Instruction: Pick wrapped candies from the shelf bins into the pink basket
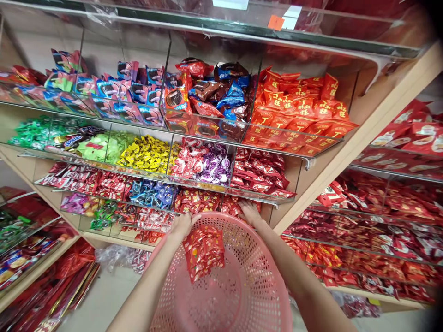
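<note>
A pink perforated plastic basket is tilted toward the shelves below me. Several red patterned packets lie in it, against its far inner side. My left hand is closed on the basket's far rim, left of the packets. Beyond the rim, my right hand reaches to the lower shelf, its fingers at red packets in a compartment. Its fingertips are partly hidden among them, and I cannot make out whether it holds one.
Glass-fronted shelves hold orange-red packets, yellow sweets and purple sweets. A wooden divider rises at the right, with more red packets beyond. Plastic bags lie on the floor at the left.
</note>
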A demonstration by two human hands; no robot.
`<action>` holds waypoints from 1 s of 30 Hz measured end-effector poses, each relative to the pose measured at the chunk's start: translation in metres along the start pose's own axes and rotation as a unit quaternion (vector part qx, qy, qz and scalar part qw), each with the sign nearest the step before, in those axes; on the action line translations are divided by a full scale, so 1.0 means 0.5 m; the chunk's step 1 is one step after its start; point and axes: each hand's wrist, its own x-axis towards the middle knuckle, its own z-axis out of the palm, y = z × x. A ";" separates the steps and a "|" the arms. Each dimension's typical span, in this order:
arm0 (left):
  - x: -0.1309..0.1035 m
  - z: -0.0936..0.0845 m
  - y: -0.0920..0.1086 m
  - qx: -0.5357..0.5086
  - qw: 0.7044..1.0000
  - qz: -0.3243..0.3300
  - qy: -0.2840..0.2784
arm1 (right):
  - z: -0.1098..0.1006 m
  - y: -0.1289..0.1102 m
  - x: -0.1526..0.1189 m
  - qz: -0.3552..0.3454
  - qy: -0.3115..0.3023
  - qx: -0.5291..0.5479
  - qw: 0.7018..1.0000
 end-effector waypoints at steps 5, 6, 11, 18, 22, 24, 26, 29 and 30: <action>0.002 0.004 0.000 0.003 1.000 -0.006 -0.001 | -0.021 -0.011 -0.005 -0.030 -0.013 -0.046 0.998; 0.002 0.005 -0.001 0.004 1.000 -0.005 0.002 | -0.030 -0.011 -0.008 -0.039 -0.015 -0.052 0.998; -0.002 0.008 0.000 0.008 1.000 -0.005 0.017 | -0.080 0.003 -0.033 -0.062 -0.022 -0.080 0.995; -0.004 0.008 0.001 0.006 1.000 -0.012 0.004 | -0.134 0.013 -0.104 -0.032 0.036 -0.061 0.997; -0.006 0.004 0.004 0.011 1.000 -0.015 -0.002 | -0.153 -0.033 -0.141 -0.050 0.060 0.011 0.997; -0.007 0.003 0.005 0.011 1.000 -0.013 -0.002 | -0.158 -0.076 -0.156 -0.074 0.071 0.040 0.994; -0.007 0.002 0.006 0.011 1.000 -0.015 -0.002 | -0.157 -0.131 -0.168 -0.115 0.075 0.069 0.988; -0.008 0.001 0.008 0.012 1.000 -0.015 0.003 | -0.140 -0.218 -0.181 -0.211 0.039 0.095 0.972; -0.008 0.001 0.008 0.014 1.000 -0.015 0.006 | -0.131 -0.243 -0.182 -0.240 0.024 0.094 0.966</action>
